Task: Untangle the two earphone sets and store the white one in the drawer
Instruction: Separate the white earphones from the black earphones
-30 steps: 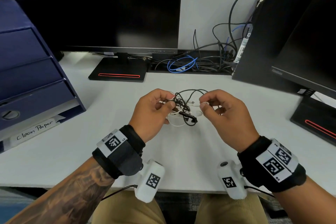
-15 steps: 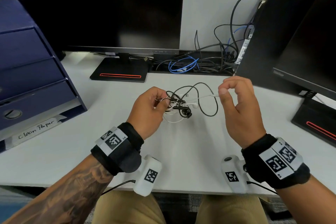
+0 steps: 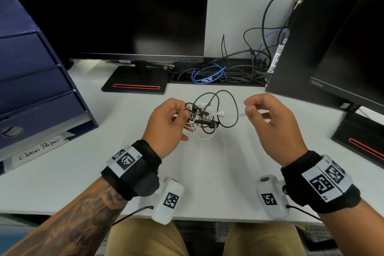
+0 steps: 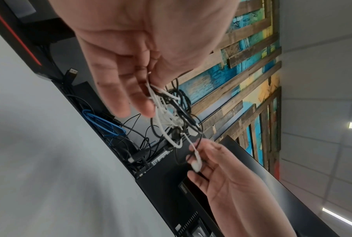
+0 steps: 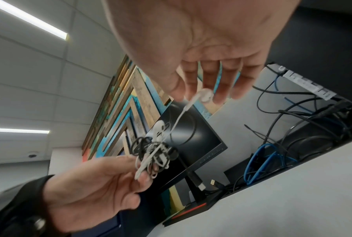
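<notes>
A knot of black and white earphones (image 3: 202, 114) hangs above the white desk (image 3: 218, 162), between my hands. My left hand (image 3: 184, 113) pinches the knot's left side; white and black strands bunch at its fingertips (image 4: 150, 110). My right hand (image 3: 248, 108) pinches a white earbud (image 5: 205, 95) between thumb and fingers, and its white cable (image 3: 233, 114) runs taut back into the knot. A second white earbud (image 3: 221, 113) sits at the knot's right edge. Black loops (image 3: 237, 108) stick out around it. The blue drawer unit (image 3: 31, 81) stands at the left, drawers closed.
A black monitor on its red-striped base (image 3: 135, 86) stands behind the hands. A second monitor (image 3: 353, 48) is at the right, its base (image 3: 361, 141) close to my right hand. Loose black and blue cables (image 3: 207, 75) lie at the desk's back edge.
My right hand drew the white earbud and its cable out of the knot to the right, then eased slightly back and down. My left hand stayed on the knot.
</notes>
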The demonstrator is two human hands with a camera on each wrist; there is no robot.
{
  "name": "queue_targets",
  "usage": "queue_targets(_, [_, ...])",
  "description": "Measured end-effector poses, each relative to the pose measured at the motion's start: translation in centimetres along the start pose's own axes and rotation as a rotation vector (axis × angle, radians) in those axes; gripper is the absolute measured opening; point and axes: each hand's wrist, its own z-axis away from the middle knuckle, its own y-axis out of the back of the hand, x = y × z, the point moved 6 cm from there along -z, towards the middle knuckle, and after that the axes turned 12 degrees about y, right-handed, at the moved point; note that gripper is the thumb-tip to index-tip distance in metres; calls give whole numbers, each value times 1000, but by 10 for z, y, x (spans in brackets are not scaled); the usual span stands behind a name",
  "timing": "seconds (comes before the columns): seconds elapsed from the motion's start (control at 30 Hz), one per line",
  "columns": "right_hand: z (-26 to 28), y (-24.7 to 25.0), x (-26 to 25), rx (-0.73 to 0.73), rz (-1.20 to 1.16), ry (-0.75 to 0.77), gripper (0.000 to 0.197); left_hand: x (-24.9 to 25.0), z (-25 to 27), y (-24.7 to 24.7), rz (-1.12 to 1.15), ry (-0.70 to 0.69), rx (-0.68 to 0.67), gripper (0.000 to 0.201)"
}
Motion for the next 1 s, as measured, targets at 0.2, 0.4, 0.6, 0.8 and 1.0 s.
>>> queue_targets(0.2, [13, -20, -38, -85, 30, 293, 23, 3, 3, -5, 21, -4, -25, 6])
queue_targets(0.4, [16, -31, -19, -187, -1, 169, 12, 6, 8, -9, -11, -26, -74, 8])
queue_targets(0.6, [19, -37, -9, -286, 26, 102, 12, 4, 7, -10, -40, -19, -90, 4])
queue_targets(0.8, [19, -34, -6, -258, 53, 46, 9, 5, 10, -13, -268, -198, 37, 39])
queue_targets(1.0, [22, -40, -7, -244, -25, 33, 8, 11, 21, -33, -330, -372, -171, 46])
